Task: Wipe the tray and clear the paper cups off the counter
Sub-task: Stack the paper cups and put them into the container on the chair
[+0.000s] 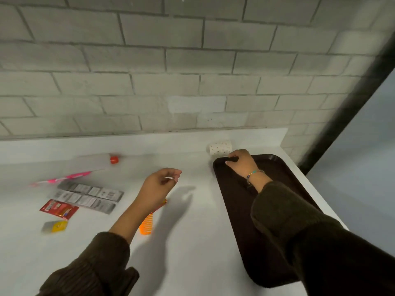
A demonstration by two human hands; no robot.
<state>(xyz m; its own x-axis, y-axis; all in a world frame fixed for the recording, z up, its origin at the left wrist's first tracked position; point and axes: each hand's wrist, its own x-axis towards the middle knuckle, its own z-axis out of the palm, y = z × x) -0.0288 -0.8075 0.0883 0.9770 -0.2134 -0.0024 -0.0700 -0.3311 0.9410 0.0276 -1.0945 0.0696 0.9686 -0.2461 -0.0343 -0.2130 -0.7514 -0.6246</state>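
Observation:
A dark brown tray [239, 210] lies on the right side of the white counter [192, 242], reaching close to its right edge. My right hand [241, 163] is at the tray's far left corner, fingers curled over the rim and thumb inside. Just behind that hand a white dotted paper cup [220, 148] lies on its side against the low backsplash. My left hand [159, 186] hovers above the middle of the counter, fingers loosely curled and holding nothing.
An orange comb [146, 226] lies partly under my left forearm. Further left are grey sachet strips [87, 196], a red sachet [58, 209], a yellow item [55, 227], a pink toothbrush [62, 178] and a clear bottle with an orange cap [114, 159]. A brick wall stands behind.

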